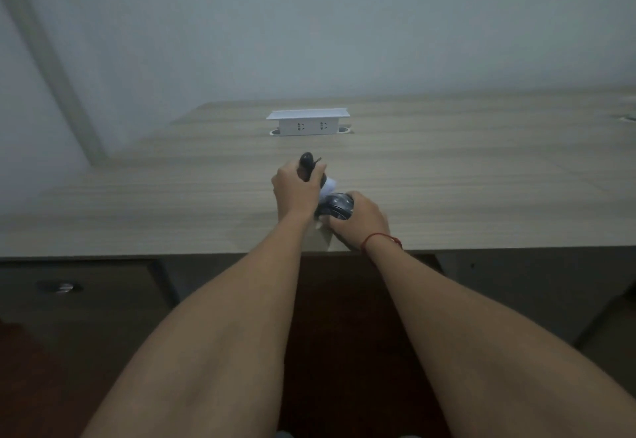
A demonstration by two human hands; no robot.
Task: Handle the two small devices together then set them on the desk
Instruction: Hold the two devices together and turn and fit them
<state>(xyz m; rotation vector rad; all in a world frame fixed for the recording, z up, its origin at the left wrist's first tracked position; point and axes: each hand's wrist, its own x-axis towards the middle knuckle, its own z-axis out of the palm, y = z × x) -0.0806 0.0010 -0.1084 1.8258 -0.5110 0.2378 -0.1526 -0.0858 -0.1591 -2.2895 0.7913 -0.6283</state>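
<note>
My left hand is closed around a small black device whose rounded top sticks out above the fingers. My right hand grips a dark rounded device, close beside the left hand. A small white piece shows between the two hands; I cannot tell which device it belongs to. Both hands hover just over the wooden desk, near its front edge. A red string bracelet circles my right wrist.
A white pop-up socket box stands raised from the desk at the back centre, behind my hands. A grey wall rises beyond the desk. Under the front edge are dark drawer fronts with a metal knob at the left.
</note>
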